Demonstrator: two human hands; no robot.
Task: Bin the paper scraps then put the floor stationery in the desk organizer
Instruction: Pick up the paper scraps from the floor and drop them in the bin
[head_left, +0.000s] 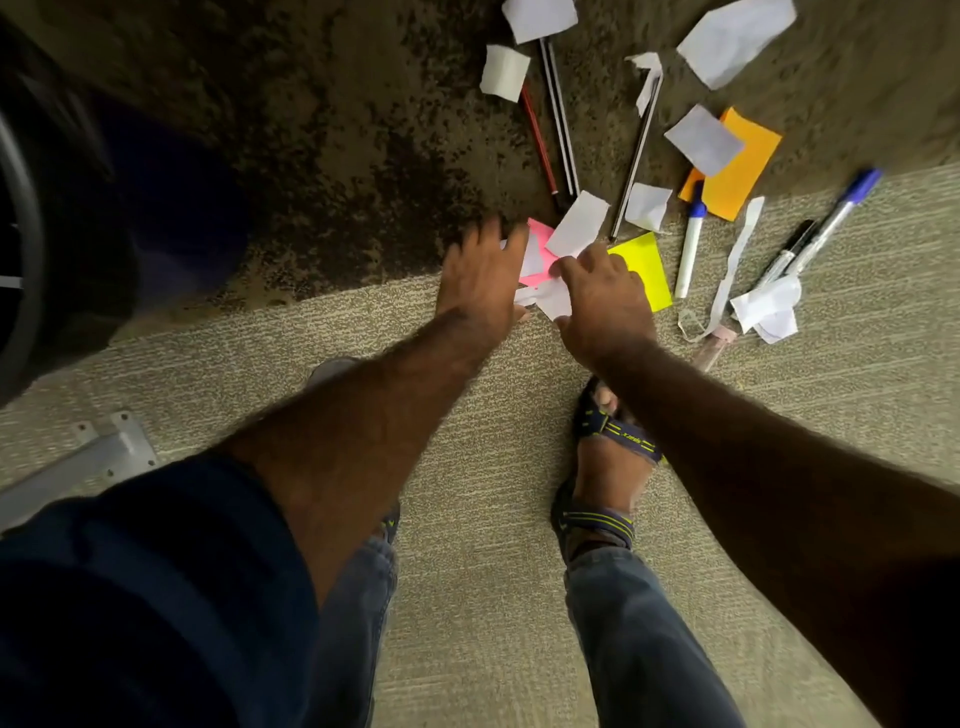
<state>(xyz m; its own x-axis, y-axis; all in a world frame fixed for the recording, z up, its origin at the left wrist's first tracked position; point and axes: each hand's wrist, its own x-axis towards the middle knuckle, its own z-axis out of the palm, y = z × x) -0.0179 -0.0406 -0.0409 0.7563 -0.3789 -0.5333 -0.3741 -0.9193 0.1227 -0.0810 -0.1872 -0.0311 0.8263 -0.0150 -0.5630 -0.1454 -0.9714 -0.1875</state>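
Down on the carpet (467, 519), head view: left hand (480, 273) spread flat, fingers released, touching white scraps (553, 301) at 12 o'clock. Right hand (605, 301) curled, pinching those same scraps over a pink note (540, 236). Yellow note (644, 265) just beside at 1 o'clock. Farther out at 1 to 2 o'clock, pencils (558, 114), white marker (690, 249), blue pen (836, 218), orange note (743, 171), more scraps.
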